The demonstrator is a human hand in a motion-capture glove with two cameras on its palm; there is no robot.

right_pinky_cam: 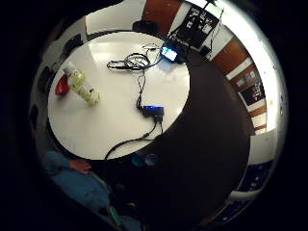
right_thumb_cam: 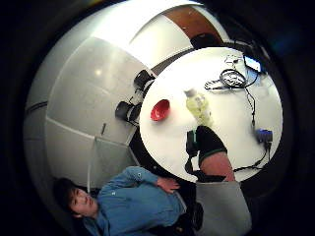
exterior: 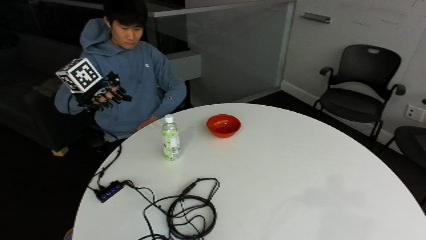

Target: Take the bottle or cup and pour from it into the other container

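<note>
The bottle stands upright on the round white desk, just beside the red bowl. Of the two hands, the gloved right hand hovers raised off the desk edge, fingers loosely curled, holding nothing; only the thumb-side palm view shows its wrist above the bottle

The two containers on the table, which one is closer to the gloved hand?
The bottle, standing upright with a white cap, on the side toward the raised right hand. The orange bowl sits beyond it, farther from the hand.

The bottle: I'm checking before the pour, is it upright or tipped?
Upright: the bottle stands on the table, cap on top, beside the red bowl.
</note>
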